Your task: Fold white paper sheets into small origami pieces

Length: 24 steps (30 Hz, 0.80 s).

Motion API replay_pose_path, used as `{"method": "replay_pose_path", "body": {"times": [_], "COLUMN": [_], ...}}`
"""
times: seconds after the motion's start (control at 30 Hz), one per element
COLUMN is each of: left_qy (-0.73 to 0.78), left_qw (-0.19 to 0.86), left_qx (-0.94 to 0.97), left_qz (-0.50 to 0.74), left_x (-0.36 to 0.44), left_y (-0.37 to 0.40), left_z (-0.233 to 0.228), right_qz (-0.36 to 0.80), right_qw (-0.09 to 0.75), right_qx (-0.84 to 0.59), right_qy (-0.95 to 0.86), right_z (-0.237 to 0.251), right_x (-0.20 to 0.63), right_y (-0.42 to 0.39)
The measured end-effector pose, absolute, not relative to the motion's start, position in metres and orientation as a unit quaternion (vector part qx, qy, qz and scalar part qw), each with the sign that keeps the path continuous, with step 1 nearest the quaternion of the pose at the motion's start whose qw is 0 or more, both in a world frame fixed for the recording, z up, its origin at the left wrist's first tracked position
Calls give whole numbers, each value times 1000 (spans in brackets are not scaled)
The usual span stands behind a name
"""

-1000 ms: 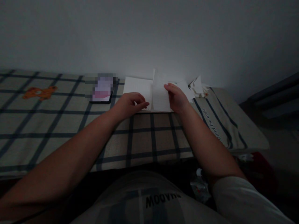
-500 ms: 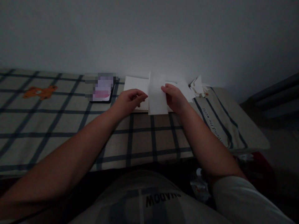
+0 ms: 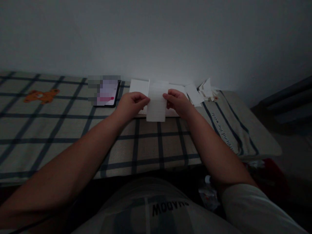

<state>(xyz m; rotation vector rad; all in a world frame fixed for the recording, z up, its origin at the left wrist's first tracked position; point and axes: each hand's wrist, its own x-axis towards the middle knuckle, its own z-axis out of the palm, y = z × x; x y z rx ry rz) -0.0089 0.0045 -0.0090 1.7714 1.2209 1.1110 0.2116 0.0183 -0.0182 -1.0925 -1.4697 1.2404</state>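
Left hand (image 3: 133, 103) and right hand (image 3: 177, 102) pinch a white paper sheet (image 3: 156, 103) by its side edges. Long axis runs wall-to-person. Below, a plaid bedsheet (image 3: 73, 130); dim room, plain wall (image 3: 156, 35).

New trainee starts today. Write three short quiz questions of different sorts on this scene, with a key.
1. True or false: both hands hold one sheet of paper.
2. What lies left of the left hand? A) phone B) cup C) scissors
3. Fill in: the right hand grips the sheet's ____ edge.

Key: 1 true. 2 A, the phone on the checked cloth. 3 right.
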Motion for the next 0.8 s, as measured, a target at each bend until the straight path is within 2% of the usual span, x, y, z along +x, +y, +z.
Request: {"method": "replay_pose_path", "body": {"times": [0.63, 0.8], "left_qy": [490, 507], "left_qw": [346, 330], "left_qx": [656, 622], "left_qz": [459, 497], "left_x": [-9, -8], "left_y": [4, 8], "left_z": [-8, -9], "right_qz": [505, 521], "right_qw": [461, 431], "right_qx": [-452, -465], "right_qy": [-573, -572], "right_z": [-16, -16], "right_x": [211, 209], "right_y": [19, 18]}}
